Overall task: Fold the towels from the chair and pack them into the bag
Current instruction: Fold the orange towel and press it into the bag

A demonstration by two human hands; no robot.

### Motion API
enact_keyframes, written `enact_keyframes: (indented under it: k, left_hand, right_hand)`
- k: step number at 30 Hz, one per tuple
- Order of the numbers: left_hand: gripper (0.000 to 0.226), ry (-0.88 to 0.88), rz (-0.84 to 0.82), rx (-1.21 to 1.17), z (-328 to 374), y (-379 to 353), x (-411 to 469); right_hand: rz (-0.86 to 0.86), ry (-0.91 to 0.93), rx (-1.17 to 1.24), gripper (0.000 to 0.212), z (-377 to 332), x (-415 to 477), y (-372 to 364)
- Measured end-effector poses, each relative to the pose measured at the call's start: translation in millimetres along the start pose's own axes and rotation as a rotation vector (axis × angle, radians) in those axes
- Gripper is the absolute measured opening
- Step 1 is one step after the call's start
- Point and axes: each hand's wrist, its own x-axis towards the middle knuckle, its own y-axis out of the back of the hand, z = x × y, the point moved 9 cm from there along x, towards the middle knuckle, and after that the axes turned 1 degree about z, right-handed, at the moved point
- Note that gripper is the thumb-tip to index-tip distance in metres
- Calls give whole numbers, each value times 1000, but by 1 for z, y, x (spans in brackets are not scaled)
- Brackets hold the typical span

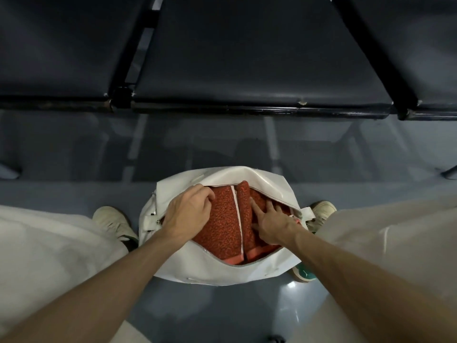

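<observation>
Head view: the left hand's fingers (206,194) are curled down over the far corner of the left towel (222,229). Whether they pinch the cloth or only push it, I cannot tell. The right hand's fingers (254,206) are straight and spread, pressing flat on the right towel (244,196). Both folded orange towels already lie inside the open white bag (222,271), side by side and touching. Their long sides run away from the person, across the bag's length. Each hand sits directly on its own towel: left hand (190,209) on the left one, right hand (272,224) on the right one. So what is left is probably a straight push down and in, no reaching needed. The near ends still ride up at the zip edge closest to the person. The bag stands on the floor (222,149) between the shoes, and the dark chairs (247,58) beyond show no towels — packing looks nearly done.
</observation>
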Motion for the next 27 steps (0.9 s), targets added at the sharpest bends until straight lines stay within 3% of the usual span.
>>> enact_keyframes:
  k: [2, 4, 7, 11, 15, 17, 20, 24, 27]
  left_hand:
    - [18, 10, -8, 5, -2, 3, 1]
    - [18, -12, 15, 26, -4, 9, 2]
    - [24, -155, 106, 135, 1, 19, 6]
    - [44, -360, 13, 287, 16, 6, 28]
    - [24, -473, -36, 336, 26, -10, 49]
    - [15, -464, -42, 375, 26, -14, 57]
    - [20, -489, -50, 446, 25, -22, 64]
    - [33, -471, -129, 425, 17, -27, 64]
    - [27, -497, -102, 339, 17, -15, 64]
  right_hand:
    - [64, -5, -88, 68, -8, -6, 13]
    - [252, 59, -173, 51, -24, -16, 41]
    - [386, 177, 21, 39, -33, -24, 60]
    - [251, 271, 230, 71, -27, -22, 43]
    - [211, 334, 265, 86, -28, -17, 36]
    - [180, 355, 251, 89, -28, -16, 29]
    - [133, 369, 246, 90, -31, -19, 21]
    - [92, 352, 250, 92, -39, -18, 15]
    - [102, 345, 220, 91, -43, -18, 16]
